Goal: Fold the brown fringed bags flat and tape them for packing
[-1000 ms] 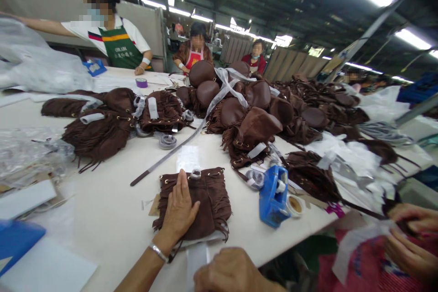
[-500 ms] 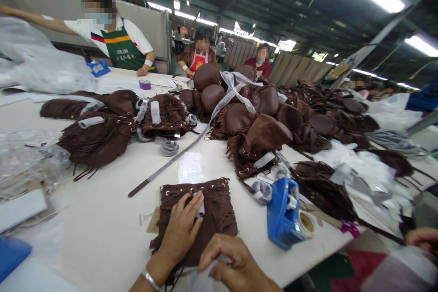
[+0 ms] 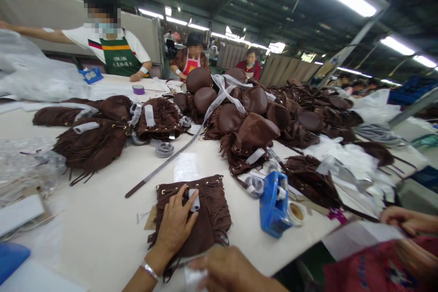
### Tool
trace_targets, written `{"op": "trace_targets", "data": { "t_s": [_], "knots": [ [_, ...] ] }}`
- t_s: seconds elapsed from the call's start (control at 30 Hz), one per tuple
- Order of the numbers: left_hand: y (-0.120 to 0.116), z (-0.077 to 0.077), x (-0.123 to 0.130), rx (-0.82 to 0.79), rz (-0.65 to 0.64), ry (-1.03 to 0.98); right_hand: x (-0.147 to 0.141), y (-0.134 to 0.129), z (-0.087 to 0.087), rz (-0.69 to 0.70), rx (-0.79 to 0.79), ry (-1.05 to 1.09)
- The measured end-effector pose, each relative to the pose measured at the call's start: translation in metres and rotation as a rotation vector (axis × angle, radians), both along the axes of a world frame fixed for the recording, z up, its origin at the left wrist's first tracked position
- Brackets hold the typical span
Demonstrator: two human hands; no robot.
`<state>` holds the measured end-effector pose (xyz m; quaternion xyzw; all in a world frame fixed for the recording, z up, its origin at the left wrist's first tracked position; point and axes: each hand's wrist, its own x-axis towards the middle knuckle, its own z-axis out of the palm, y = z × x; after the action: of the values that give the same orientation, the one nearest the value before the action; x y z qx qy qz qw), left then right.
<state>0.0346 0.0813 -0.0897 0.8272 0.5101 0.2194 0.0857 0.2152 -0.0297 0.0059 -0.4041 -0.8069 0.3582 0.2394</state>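
Flat and with fingers spread, the left hand (image 3: 176,219) rests on the fringed bag (image 3: 207,221), which lies on the table (image 3: 102,219). The right hand (image 3: 230,268) blurs by the bag's near edge, grip unclear. Right of the bag stands a blue tape dispenser (image 3: 273,207).

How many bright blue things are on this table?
3: a tape dispenser right of the fringed bag, a blue holder near the green-aproned worker, a blue item cut off at lower left. More may hide behind the bag pile.
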Motion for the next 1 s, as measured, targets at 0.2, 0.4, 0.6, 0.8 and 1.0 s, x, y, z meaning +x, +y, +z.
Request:
{"op": "trace_targets", "data": {
  "t_s": [0.2,0.4,0.6,0.8,1.0],
  "knots": [
    [0.003,-0.011,-0.003,-0.033,0.004,-0.049,-0.015,0.106,-0.041,-0.21,0.243,-0.125],
    [0.004,-0.01,-0.002,-0.058,0.028,-0.077,-0.017,0.118,-0.085,-0.338,0.19,-0.035],
    [0.018,0.009,-0.009,-0.128,-0.035,0.044,-0.013,0.116,-0.078,-0.348,0.148,-0.001],
    [0.038,0.006,-0.022,-0.173,-0.117,0.065,-0.011,0.115,-0.08,-0.363,0.131,0.008],
    [0.047,0.025,-0.061,-0.151,0.03,0.096,-0.011,0.113,-0.077,-0.36,0.117,-0.008]
  ]
}}
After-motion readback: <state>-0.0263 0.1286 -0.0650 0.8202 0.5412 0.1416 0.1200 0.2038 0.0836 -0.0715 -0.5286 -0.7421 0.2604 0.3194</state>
